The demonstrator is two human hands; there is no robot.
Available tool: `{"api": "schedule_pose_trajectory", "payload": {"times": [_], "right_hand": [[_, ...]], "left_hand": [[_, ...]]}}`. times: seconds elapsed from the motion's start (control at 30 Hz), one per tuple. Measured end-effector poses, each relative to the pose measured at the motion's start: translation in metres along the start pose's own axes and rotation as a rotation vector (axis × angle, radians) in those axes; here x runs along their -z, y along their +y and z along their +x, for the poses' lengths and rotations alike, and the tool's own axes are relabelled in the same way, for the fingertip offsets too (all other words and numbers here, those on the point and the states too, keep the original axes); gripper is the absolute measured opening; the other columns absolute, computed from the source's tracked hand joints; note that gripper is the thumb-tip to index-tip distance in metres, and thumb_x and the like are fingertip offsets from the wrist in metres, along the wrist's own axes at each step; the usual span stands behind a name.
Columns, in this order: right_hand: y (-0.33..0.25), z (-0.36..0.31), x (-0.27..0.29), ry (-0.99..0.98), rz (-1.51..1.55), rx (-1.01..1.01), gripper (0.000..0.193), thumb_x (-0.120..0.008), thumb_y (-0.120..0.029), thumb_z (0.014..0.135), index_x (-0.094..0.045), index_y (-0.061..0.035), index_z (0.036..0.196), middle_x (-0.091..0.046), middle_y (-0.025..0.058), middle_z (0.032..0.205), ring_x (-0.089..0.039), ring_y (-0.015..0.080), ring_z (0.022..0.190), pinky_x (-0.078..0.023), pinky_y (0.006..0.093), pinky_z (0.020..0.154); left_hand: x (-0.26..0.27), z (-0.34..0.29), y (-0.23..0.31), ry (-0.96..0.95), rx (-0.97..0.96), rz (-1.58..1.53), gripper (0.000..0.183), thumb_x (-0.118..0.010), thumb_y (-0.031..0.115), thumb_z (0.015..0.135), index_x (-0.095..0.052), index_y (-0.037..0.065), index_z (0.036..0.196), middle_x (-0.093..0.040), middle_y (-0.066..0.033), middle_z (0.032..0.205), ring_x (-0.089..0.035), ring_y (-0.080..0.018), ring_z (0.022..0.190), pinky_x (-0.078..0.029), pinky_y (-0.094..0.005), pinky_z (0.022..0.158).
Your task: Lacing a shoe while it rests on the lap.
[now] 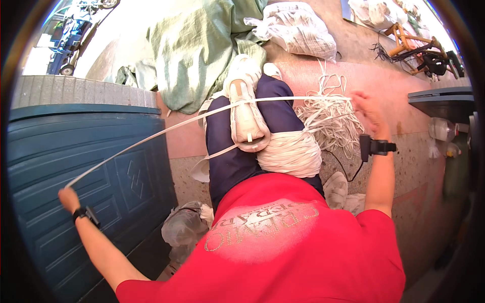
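Observation:
I sit in a red shirt with dark blue trousers, one leg crossed over the other. A white flat strap [151,136] runs taut from my left hand [68,198], far out to the left, across my white shoe [246,118] to my right hand [368,108]. My left hand pinches the strap's end. My right hand grips the strap beside a loose heap of white strap [331,118] on the floor. A thick wound bundle of strap [290,151] sits around my knee, next to the shoe. Both wrists wear black bands.
A dark teal panelled door [76,166] fills the left. Green sacks [197,50] and a white woven sack [298,28] lie ahead on the pinkish floor. Crumpled plastic bags [184,227] lie under my leg. A wooden frame with black cables [419,48] stands far right, bottles [444,131] nearby.

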State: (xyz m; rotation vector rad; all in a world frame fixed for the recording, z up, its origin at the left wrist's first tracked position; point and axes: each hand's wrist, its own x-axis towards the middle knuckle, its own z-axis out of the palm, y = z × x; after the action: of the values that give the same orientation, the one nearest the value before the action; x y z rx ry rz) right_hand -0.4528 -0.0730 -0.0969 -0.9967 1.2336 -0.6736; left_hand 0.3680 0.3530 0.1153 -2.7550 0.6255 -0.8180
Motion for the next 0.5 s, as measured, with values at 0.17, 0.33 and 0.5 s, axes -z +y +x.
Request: {"api": "schedule_pose_trajectory", "payload": {"times": [0.17, 0.33, 0.5], "right_hand": [[-0.012, -0.043, 0.14, 0.212, 0.605, 0.101, 0.022, -0.057, -0.014, 0.086, -0.054, -0.0027, 0.105, -0.035, -0.0068, 0.058, -0.026, 0.0044, 0.043, -0.034, 0.0185, 0.053], [-0.067, -0.104, 0.244, 0.143, 1.109, 0.162, 0.016, -0.049, -0.015, 0.09, -0.052, 0.0002, 0.093, -0.037, -0.001, 0.06, -0.034, 0.0079, 0.051, -0.034, 0.018, 0.049], [-0.129, -0.158, 0.283, 0.051, 1.146, 0.416, 0.011, -0.041, -0.006, 0.091, -0.048, 0.0026, 0.088, -0.041, 0.0044, 0.073, -0.039, 0.0132, 0.064, -0.039, 0.0255, 0.057]], "left_hand": [[0.046, 0.012, -0.12, 0.14, 0.327, 0.0, 0.042, -0.041, 0.026, 0.081, -0.061, -0.011, 0.077, -0.061, -0.0281, 0.08, -0.06, -0.0405, 0.081, -0.047, -0.0479, 0.068], [0.065, 0.029, -0.115, 0.016, 0.553, -0.468, 0.043, -0.041, 0.028, 0.084, -0.063, -0.007, 0.077, -0.064, -0.0187, 0.072, -0.063, -0.0231, 0.061, -0.051, -0.0295, 0.053], [0.038, 0.077, -0.126, 0.008, 0.697, -1.181, 0.028, -0.037, 0.004, 0.086, -0.05, -0.014, 0.104, -0.057, -0.0191, 0.105, -0.06, -0.0217, 0.089, -0.048, -0.0244, 0.085]]}}
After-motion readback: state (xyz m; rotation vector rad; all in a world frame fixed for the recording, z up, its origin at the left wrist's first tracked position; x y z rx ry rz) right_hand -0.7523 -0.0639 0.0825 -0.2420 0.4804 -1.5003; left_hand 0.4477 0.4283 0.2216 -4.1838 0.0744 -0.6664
